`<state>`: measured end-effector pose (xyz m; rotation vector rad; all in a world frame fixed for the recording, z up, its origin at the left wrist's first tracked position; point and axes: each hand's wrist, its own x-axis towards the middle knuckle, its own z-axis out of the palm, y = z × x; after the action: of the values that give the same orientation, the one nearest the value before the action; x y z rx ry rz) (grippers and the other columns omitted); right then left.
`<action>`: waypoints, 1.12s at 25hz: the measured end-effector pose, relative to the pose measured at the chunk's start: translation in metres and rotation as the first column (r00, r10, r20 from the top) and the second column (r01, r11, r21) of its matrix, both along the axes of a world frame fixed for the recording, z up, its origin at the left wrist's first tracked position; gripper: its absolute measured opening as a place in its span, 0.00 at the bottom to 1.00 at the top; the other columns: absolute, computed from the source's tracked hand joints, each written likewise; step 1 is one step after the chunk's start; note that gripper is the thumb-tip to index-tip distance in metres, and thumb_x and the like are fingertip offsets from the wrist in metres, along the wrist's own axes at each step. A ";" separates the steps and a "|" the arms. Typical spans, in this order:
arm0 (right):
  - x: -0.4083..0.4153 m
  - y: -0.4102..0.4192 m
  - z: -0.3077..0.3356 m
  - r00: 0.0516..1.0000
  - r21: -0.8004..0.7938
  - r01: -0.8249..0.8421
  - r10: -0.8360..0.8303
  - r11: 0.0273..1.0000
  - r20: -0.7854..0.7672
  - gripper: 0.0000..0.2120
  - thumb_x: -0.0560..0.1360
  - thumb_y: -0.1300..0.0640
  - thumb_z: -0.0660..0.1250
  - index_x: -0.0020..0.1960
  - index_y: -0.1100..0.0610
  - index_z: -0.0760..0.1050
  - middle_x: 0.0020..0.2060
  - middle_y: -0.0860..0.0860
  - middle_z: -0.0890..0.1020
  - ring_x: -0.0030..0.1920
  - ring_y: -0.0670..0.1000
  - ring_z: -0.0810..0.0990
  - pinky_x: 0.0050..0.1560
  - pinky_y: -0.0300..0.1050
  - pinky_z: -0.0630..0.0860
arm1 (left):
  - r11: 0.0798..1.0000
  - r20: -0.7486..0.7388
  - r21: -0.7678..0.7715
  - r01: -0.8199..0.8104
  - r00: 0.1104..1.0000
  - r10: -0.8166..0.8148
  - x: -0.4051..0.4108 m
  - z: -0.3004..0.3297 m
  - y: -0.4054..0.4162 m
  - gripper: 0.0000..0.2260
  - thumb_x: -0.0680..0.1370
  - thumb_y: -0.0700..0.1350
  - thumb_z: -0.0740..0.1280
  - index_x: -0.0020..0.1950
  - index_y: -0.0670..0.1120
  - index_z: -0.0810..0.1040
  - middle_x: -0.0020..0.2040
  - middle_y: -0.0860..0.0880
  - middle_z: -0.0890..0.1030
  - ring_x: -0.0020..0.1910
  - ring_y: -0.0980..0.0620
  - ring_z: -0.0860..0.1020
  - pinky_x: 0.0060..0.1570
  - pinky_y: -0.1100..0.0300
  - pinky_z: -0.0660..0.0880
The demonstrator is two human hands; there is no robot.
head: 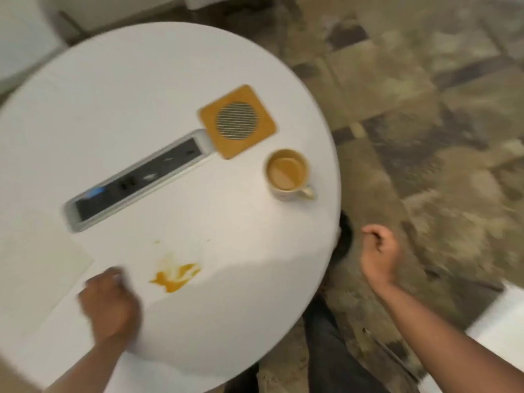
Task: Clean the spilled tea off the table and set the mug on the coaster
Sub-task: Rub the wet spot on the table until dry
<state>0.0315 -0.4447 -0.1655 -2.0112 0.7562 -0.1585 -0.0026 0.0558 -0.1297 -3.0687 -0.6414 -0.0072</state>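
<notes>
The tea spill [175, 276] lies near the front edge of the round white table [119, 95], an orange-brown puddle with a few small drops just beyond it. A pale napkin or paper sheet [37, 276] lies flat to the left of the spill, and the left hand [109, 304] is placed at its edge with curled fingers; through the motion blur it cannot be told whether the sheet is pinched. The right hand [378, 256] is held off the table's edge, loosely curled with nothing in it.

The mug [287, 174], partly full of milky tea, stands on bare table just beside the wooden coaster [237, 121], not on it. The coaster overlaps one end of the power strip [136, 180] set into the table.

The wiping is best done inward, from the outer drops towards the puddle, so that the liquid is kept away from the sockets. The mug should be lifted level by its handle, since it could slop.
</notes>
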 end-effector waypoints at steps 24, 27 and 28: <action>0.096 0.485 0.075 -0.168 -0.349 -0.908 0.965 -0.232 -0.203 0.21 0.80 0.60 0.60 0.73 0.61 0.69 0.71 0.56 0.73 0.69 0.60 0.71 0.67 0.51 0.69 | 0.908 -0.054 -0.336 -0.249 0.968 0.245 0.003 0.033 0.210 0.24 0.84 0.41 0.59 0.81 0.45 0.63 0.84 0.46 0.58 0.83 0.42 0.53 0.78 0.45 0.55; 0.112 0.531 0.072 -0.191 -0.377 -0.886 0.954 -0.269 -0.230 0.25 0.81 0.61 0.61 0.76 0.62 0.64 0.76 0.58 0.66 0.75 0.59 0.64 0.73 0.50 0.62 | 0.917 -0.121 -0.361 -0.168 0.984 0.132 -0.009 0.026 0.238 0.25 0.84 0.45 0.62 0.82 0.47 0.63 0.83 0.49 0.58 0.83 0.45 0.55 0.80 0.48 0.53; 0.119 0.543 0.071 -0.199 -0.375 -0.882 0.947 -0.285 -0.251 0.26 0.80 0.61 0.61 0.77 0.61 0.62 0.77 0.58 0.64 0.77 0.58 0.62 0.74 0.49 0.60 | 0.911 -0.107 -0.385 -0.148 0.988 0.115 -0.012 0.024 0.242 0.25 0.84 0.45 0.63 0.81 0.47 0.64 0.83 0.50 0.59 0.83 0.47 0.56 0.80 0.49 0.53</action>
<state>0.1506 0.0981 -0.0946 -2.3417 -1.4168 0.5613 -0.0143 0.2980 -0.1056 -3.3691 -0.9506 0.2824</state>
